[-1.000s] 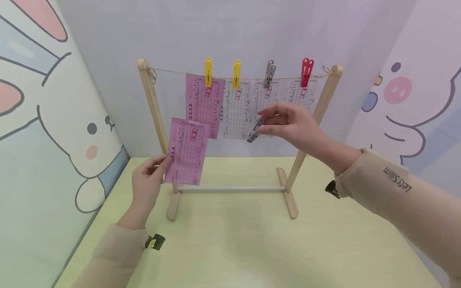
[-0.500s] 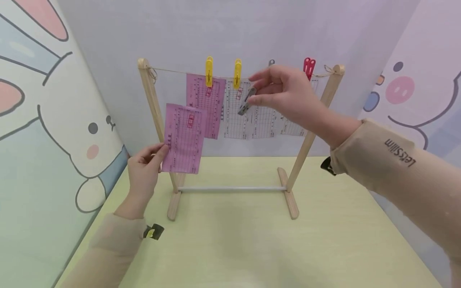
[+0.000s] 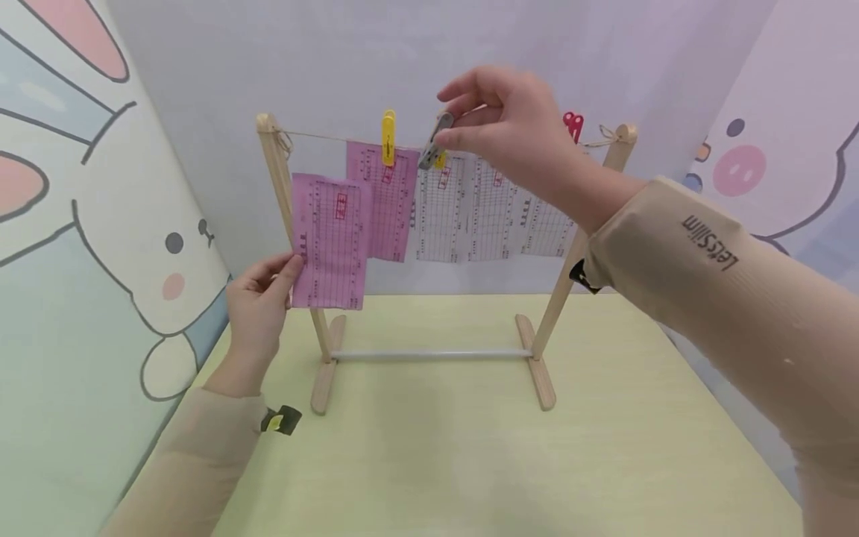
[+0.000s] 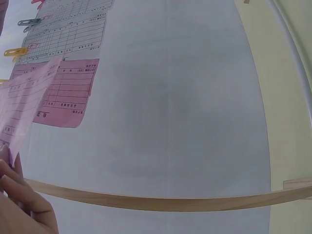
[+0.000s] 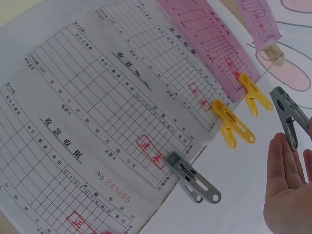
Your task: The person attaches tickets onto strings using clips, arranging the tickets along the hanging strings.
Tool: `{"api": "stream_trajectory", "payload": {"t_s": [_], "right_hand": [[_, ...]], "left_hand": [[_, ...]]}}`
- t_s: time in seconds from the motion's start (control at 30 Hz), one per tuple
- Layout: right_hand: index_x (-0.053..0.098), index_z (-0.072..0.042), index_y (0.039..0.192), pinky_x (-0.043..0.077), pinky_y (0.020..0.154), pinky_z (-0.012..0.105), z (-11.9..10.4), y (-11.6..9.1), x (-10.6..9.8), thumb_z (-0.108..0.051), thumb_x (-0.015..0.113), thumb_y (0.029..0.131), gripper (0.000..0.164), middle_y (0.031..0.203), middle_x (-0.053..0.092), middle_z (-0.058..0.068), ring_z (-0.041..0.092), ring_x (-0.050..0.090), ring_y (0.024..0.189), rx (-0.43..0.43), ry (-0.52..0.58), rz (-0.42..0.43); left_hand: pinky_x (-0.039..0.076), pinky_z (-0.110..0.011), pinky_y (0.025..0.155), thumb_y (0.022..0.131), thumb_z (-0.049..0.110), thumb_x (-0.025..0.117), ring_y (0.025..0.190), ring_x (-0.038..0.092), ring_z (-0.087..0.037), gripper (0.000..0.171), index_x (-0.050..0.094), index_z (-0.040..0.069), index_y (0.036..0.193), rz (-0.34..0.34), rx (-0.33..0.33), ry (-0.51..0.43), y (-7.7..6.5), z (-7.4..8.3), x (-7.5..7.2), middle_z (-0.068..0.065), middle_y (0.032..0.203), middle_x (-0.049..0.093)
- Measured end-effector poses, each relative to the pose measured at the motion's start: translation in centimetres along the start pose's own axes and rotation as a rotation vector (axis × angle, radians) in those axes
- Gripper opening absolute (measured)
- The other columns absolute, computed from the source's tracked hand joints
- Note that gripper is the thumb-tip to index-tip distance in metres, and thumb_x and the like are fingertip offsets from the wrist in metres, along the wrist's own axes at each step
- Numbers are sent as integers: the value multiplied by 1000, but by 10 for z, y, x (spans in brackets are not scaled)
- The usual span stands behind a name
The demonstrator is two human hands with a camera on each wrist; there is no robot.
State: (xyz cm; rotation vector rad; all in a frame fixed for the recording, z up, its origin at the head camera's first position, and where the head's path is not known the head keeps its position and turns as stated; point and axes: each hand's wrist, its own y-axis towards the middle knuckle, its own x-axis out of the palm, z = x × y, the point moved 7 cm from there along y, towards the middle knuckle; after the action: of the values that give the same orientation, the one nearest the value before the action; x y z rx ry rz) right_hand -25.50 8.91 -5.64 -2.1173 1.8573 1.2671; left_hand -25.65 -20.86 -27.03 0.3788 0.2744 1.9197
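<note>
My left hand (image 3: 258, 302) pinches a pink receipt sheet (image 3: 330, 242) by its left edge, holding it upright in front of the string's left part. In the right wrist view my right hand (image 5: 290, 190) pinches a grey clothespin (image 5: 288, 114) between thumb and fingers. The head view has that clothespin overlapping the second yellow clothespin (image 3: 440, 160). Another pink receipt (image 3: 392, 216) hangs from the string under a yellow clothespin (image 3: 388, 138). To its right hang white receipts (image 3: 439, 224), one under a second grey clothespin (image 5: 192, 178), the last under a red clothespin (image 3: 573, 125).
A wooden stand with a left post (image 3: 275, 160) and a right post (image 3: 560, 298) carries the string (image 3: 315, 136). A pale crossbar (image 3: 429, 355) joins its feet on the light yellow table (image 3: 429, 447). Cartoon-printed walls stand at both sides.
My left hand has raised the pink receipt and shifted it left, towards the left post. My right hand has carried the grey clothespin up and left to the string's height.
</note>
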Motion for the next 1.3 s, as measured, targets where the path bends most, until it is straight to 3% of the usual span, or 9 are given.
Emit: {"api": "stream_trajectory", "payload": {"t_s": [0.27, 0.7, 1.0, 1.3], "right_hand": [[62, -11, 125, 50, 99, 24, -7, 17, 6, -16, 72, 91, 35, 117, 68, 5, 12, 67, 107, -30, 66, 51], [62, -4, 117, 50, 95, 19, -34, 37, 26, -7, 71, 90, 29, 102, 62, 2, 14, 65, 100, -118, 181, 88], [63, -2, 106, 50, 92, 17, -35, 46, 46, -6, 70, 90, 18, 102, 63, 4, 14, 65, 97, -160, 142, 97], [58, -9, 89, 49, 88, 16, -43, 65, 62, -9, 70, 91, 12, 94, 62, 0, 11, 61, 94, -204, 65, 105]], "left_hand": [[36, -13, 46, 89, 24, 75, 56, 43, -6, 12, 77, 16, 98, -1, -46, -27, 9, -1, 2, 5, 78, 67], [34, -12, 44, 87, 21, 77, 52, 43, -5, 10, 77, 14, 95, 32, -14, -87, 22, 9, 7, 5, 76, 66], [35, -12, 45, 88, 21, 76, 54, 43, -5, 10, 77, 14, 95, 3, -17, -131, 31, 14, 18, 4, 82, 66], [36, -12, 45, 89, 19, 75, 54, 45, -4, 5, 76, 16, 93, -1, -4, -159, 35, 14, 21, 6, 79, 67]]}}
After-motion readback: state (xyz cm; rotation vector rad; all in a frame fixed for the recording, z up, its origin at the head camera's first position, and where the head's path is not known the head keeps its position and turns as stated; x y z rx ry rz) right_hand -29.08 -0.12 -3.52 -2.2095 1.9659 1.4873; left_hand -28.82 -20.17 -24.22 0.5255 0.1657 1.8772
